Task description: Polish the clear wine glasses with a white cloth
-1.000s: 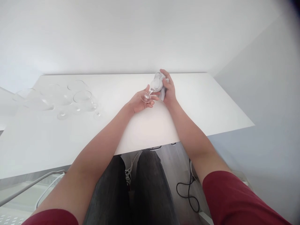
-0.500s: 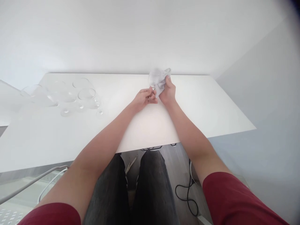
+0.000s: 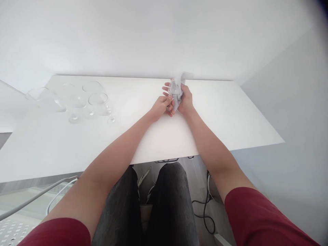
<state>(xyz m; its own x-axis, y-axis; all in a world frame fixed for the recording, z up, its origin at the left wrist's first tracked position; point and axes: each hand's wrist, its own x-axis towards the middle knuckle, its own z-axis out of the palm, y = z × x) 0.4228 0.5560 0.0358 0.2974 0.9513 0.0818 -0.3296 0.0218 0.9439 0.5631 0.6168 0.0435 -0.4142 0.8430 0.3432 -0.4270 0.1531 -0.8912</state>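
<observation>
Over the far middle of the white table (image 3: 230, 116), both my hands meet around a clear stemmed wine glass (image 3: 173, 89). My left hand (image 3: 160, 106) is closed on the lower part of the glass, near its stem. My right hand (image 3: 185, 99) is closed on a pale grey cloth (image 3: 178, 85) pressed round the bowl of the glass. The cloth and my fingers hide most of the glass.
Several empty clear wine glasses (image 3: 84, 100) stand in a group at the table's far left. A white wall rises behind the table. Below its near edge are my dark trousers (image 3: 164, 205), a black cable (image 3: 205, 212) on the floor and a white wire rack (image 3: 30, 205).
The glass went from lying tilted, foot toward me, to being held more upright between my hands. My left hand closed in on its stem and my right hand wrapped the cloth tighter.
</observation>
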